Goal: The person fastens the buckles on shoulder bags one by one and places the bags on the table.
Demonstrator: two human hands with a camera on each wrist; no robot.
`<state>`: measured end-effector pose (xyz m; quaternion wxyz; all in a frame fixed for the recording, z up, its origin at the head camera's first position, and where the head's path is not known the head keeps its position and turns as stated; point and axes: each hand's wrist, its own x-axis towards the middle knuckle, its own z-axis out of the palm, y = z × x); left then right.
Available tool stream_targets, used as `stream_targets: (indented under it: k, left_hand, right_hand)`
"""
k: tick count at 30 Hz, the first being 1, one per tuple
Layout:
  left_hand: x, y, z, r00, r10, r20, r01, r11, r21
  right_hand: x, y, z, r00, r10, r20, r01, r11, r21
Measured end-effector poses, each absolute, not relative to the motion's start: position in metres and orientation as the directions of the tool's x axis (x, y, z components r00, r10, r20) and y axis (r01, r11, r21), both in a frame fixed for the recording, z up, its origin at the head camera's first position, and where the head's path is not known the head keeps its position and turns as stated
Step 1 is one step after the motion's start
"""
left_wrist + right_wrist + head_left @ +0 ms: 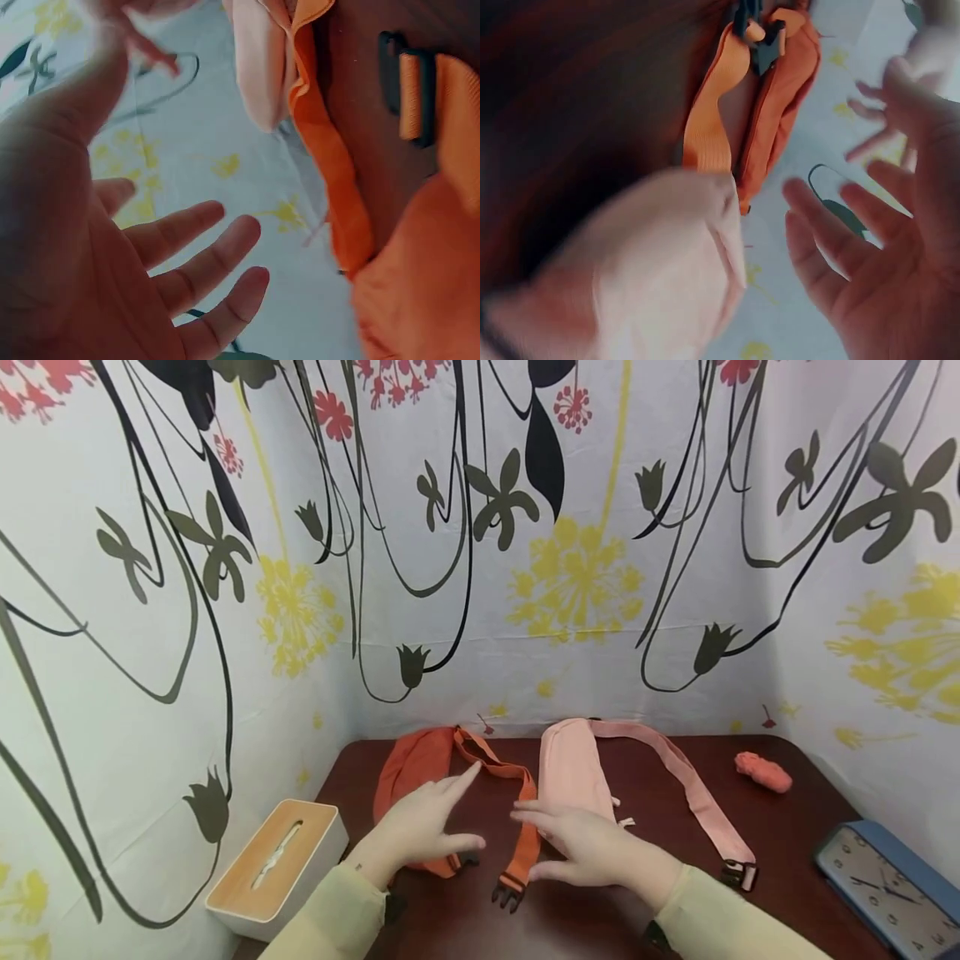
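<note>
My left hand (427,822) hovers with fingers extended over an orange belt bag (405,768). Its orange strap (528,839) curves across to the right and ends in a black buckle (510,893) near the front. Over the lower part of a pale pink belt bag (573,760) is my right hand (588,843), fingers spread and partly covering it. The pink strap (697,793) runs right to another black buckle (738,874). In the wrist views, the left palm (90,255) and right palm (892,277) hold nothing and stand apart from both bags.
A white tissue box with a wooden top (277,860) stands at the table's left edge. To the right are a blue-framed clock (885,885) and a small coral bundle (763,772). Flower-patterned cloth (495,610) surrounds the dark red table (457,927).
</note>
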<state>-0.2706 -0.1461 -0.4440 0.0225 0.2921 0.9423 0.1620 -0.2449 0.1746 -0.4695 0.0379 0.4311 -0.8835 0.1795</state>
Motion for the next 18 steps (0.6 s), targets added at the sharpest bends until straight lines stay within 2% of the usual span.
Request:
stream_targets:
  k: [7,18]
  left_hand:
    - [-0.276,-0.158,-0.481,-0.878,0.479,0.009,0.431,0.782,0.451]
    - [-0.277,-0.172,-0.518,-0.881,0.473,0.026,0.424,0.761,0.49]
  right_hand:
    - [-0.255,0.165,-0.497,-0.649,-0.759,0.044,-0.69,0.563,-0.455]
    - [-0.252,0.149,-0.531,-0.691,-0.722,0.003,-0.629,0.599,-0.495]
